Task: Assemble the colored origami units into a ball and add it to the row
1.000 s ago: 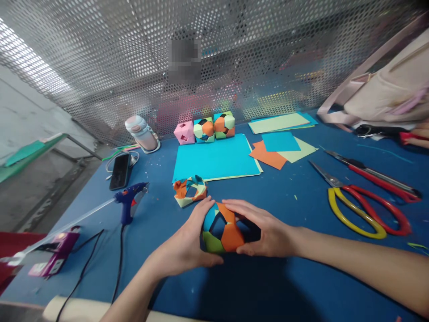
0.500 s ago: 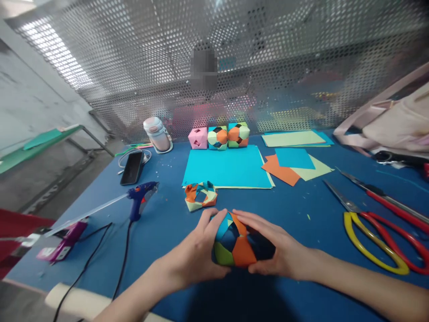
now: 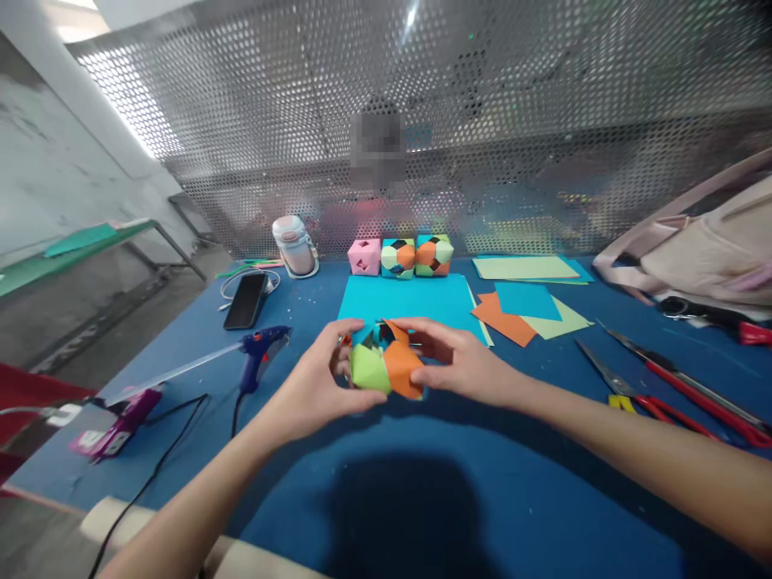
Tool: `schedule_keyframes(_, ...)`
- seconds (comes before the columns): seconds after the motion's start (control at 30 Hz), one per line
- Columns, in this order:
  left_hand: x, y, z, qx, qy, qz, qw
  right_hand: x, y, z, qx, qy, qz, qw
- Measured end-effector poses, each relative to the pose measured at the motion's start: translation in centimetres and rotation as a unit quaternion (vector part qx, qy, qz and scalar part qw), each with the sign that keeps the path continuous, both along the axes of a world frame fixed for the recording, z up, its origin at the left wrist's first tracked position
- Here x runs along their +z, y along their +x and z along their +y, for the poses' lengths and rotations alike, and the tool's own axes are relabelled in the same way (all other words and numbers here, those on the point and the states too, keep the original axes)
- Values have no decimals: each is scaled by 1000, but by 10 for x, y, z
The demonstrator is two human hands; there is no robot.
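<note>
Both my hands hold a folded paper ball (image 3: pixel 386 367) of orange, green and blue pieces, lifted above the blue table (image 3: pixel 470 482). My left hand (image 3: pixel 317 384) cups its left side with fingers curled round it. My right hand (image 3: pixel 461 362) grips its right side, thumb and fingers on top. Behind the ball lies a large cyan sheet (image 3: pixel 410 301). At the back stand a pink paper cube (image 3: pixel 364 256) and two multicoloured paper balls (image 3: pixel 416 256). The small paper ring seen earlier is hidden behind my hands.
A blue glue gun (image 3: pixel 256 350) with its cord lies left, near a black phone (image 3: pixel 246 300) and a pale bottle (image 3: pixel 293 245). Loose orange, blue and green sheets (image 3: pixel 524 314) lie right of centre. Scissors (image 3: pixel 657 398) and a pink bag (image 3: pixel 700 241) are right. Perforated metal screen behind.
Both hands have lifted the paper ball off the table and turned it, so its green and orange faces now show. The camera has tilted up.
</note>
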State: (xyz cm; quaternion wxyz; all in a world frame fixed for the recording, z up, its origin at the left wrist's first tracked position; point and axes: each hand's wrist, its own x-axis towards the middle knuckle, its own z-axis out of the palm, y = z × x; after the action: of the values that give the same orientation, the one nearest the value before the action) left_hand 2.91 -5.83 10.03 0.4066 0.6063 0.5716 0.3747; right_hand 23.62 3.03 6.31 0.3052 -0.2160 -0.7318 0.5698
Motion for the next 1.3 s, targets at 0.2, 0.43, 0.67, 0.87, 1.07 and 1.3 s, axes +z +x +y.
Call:
schedule_keyframes(0.2,-6,-25,36,71,65,66,993,8,-36,36,-11,-88,-2,996)
schedule_keyframes(0.43,-25,-32,56,97,134,78,983,16,-51,50,24,-78,-55,995)
schedule_keyframes(0.67,-36,-45,59,49,171,96,980,26,-48,64,32,16,-91,995)
schedule_keyframes(0.87,-40,-52,65,4,200,101,975,24,-47,77,68,44,-125,989)
schedule_keyframes(1.07,-44,-52,70,-8,181,99,979,15,-45,86,68,71,-123,987)
schedule_keyframes(1.3,-47,-51,76,-17,185,93,978,12,-43,92,78,89,-141,983)
